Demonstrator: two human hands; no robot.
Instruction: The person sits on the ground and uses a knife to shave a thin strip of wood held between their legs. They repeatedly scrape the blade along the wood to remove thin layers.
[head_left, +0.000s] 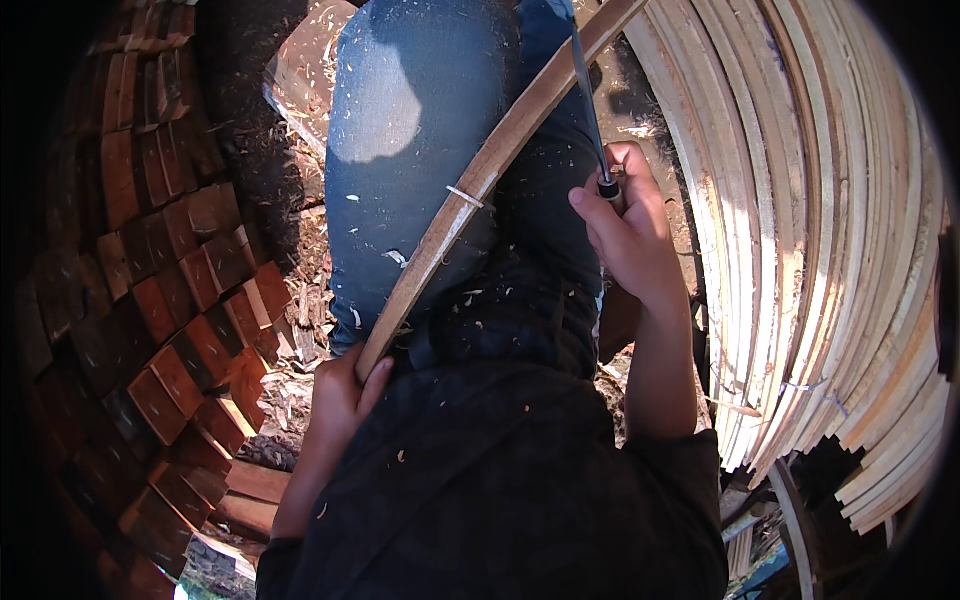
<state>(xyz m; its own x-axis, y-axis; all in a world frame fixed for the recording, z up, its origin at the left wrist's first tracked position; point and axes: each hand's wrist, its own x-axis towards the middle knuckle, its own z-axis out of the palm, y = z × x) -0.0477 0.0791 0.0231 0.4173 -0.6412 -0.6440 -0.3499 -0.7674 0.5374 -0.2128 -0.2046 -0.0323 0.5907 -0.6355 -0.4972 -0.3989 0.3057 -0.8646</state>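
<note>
A long, narrow wooden strip (515, 140) lies slantwise across my legs, from my lap at lower left to the upper right. My left hand (342, 392) is closed around its near end. A small pale shaving (467, 197) sits across the strip near its middle, and a lighter cut streak shows just below it. To the right of the strip, my right hand (635, 240) grips the handle of a knife (588, 95). Its long, thin blade points away from me and passes close to the strip's far part; I cannot tell whether they touch.
Reddish-brown wooden blocks (165, 390) are stacked high on the left. A large pile of long pale wooden strips (800, 250) stands on the right. Shavings litter the ground (290, 390) and the blue jeans (415, 130) on my legs.
</note>
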